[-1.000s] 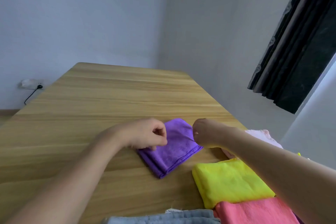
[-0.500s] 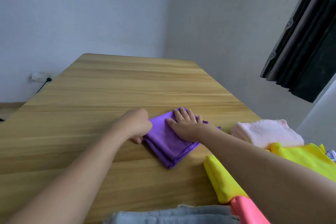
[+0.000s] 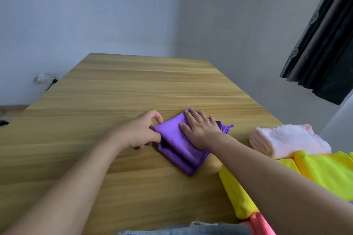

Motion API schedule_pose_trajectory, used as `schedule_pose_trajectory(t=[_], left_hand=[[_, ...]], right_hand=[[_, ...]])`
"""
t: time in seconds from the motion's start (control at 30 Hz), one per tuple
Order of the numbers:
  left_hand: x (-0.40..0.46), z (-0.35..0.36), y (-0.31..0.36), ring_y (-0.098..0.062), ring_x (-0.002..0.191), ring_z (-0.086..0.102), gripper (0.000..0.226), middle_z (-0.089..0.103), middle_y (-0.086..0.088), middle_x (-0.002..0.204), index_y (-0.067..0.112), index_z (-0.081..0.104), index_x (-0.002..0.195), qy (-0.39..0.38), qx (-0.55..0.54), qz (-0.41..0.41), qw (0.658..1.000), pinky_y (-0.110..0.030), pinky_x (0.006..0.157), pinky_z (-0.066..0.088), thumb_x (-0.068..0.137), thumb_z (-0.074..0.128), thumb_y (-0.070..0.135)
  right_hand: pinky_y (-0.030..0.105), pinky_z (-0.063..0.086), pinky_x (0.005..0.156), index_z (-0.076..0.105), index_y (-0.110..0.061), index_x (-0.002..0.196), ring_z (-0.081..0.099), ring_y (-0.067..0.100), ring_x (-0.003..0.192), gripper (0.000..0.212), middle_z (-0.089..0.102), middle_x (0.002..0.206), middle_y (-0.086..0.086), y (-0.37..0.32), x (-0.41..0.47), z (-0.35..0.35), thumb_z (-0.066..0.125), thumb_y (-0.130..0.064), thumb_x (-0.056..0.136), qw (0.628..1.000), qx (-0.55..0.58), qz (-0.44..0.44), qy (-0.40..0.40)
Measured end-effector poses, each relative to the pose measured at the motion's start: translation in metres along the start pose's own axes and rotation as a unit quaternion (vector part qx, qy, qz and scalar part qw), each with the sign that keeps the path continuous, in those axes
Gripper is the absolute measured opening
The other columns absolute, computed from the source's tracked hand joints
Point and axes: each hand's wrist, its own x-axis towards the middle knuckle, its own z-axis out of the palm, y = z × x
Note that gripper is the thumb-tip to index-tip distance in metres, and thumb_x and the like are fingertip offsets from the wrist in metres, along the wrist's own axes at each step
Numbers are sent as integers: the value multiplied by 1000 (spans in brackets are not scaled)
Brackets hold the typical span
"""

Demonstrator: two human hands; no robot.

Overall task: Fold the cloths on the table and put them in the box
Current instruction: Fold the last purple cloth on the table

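Purple cloth (image 3: 177,150) pressed flat under open right hand (image 3: 200,129), left hand (image 3: 143,131) seemingly pinching left edge; may unfold once released.

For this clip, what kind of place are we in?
Probably a plain room in a home or small office: a wooden table in a corner of bare pale walls, a dark curtain at right, a wall socket with a plug.
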Motion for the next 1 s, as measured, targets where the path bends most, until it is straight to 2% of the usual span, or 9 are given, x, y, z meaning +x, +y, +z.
schedule_pose_trajectory(t=[0.13, 0.27, 0.47, 0.53, 0.63, 0.73, 0.87, 0.93, 1.0], left_hand=[[7, 14, -7, -15, 64, 50, 15, 57, 8, 71, 25, 50, 90, 110, 153, 83, 979, -29, 57, 37, 78, 56, 18], [7, 1, -15, -23, 69, 56, 23, 60, 3, 77, 29, 42, 89, 124, 216, 61, 966, -34, 62, 47, 78, 44, 10], [1, -5, -6, -21, 40, 49, 32, 66, -13, 76, 26, 41, 90, 60, 133, -32, 989, -26, 41, 37, 75, 31, 1], [1, -7, -6, -22, 52, 53, 37, 61, -9, 90, 29, 41, 93, 46, 156, -7, 987, -28, 45, 43, 73, 33, 0], [0, -16, -9, -15, 81, 51, 47, 40, 6, 112, 41, 40, 96, -5, 253, 70, 965, -34, 78, 50, 72, 45, 1], [0, -16, -12, 1, 73, 45, 44, 38, 12, 109, 40, 50, 94, -37, 250, 113, 961, -20, 71, 40, 74, 52, 0], [2, -10, -10, 8, 65, 48, 28, 51, 9, 101, 29, 62, 86, -14, 238, 176, 955, -11, 63, 36, 78, 59, 2], [3, -10, -11, 2, 68, 50, 19, 52, 8, 101, 24, 67, 87, 5, 235, 189, 953, -17, 67, 40, 81, 61, 7], [2, -12, -11, -2, 71, 49, 14, 52, 12, 103, 26, 65, 79, 9, 237, 191, 952, -22, 70, 39, 82, 62, 12]], right_hand=[[46, -3, 120, 0, -27, 154, -8, 17, 149, 66, -6, 162, -9, -1, -2, 0, 12, -58, 97, 1000, 0, 2, 3], [45, -2, 120, 3, -29, 154, -7, 16, 149, 64, -4, 162, -10, -2, 0, 0, 14, -57, 98, 1000, -2, 5, 3], [45, -1, 120, 3, -30, 154, -5, 16, 149, 64, -3, 162, -11, -1, 2, 3, 13, -57, 97, 1000, -6, 3, 5], [45, -1, 120, 3, -29, 154, -5, 16, 149, 64, -3, 162, -10, 0, 1, 2, 13, -57, 97, 1000, -7, -1, 10], [45, -2, 120, 3, -28, 154, -6, 17, 149, 66, -4, 162, -8, -2, -1, 1, 13, -58, 97, 1000, -4, 0, 6], [47, -6, 119, 0, -24, 155, -9, 19, 149, 70, -9, 162, -4, -7, -9, -4, 14, -60, 96, 1000, -8, 24, 9], [41, 24, 110, 36, -17, 136, 31, 28, 134, 49, 33, 142, 6, -21, -41, -24, 39, -38, 92, 994, -5, 5, 108], [40, 37, 100, 45, -16, 119, 44, 28, 117, 39, 46, 122, 5, -31, -65, -35, 44, -44, 91, 996, 60, -21, 65], [41, 41, 96, 46, -15, 117, 47, 26, 111, 61, 47, 117, 4, -41, -90, -42, 46, -67, 84, 998, 34, -51, -29]])
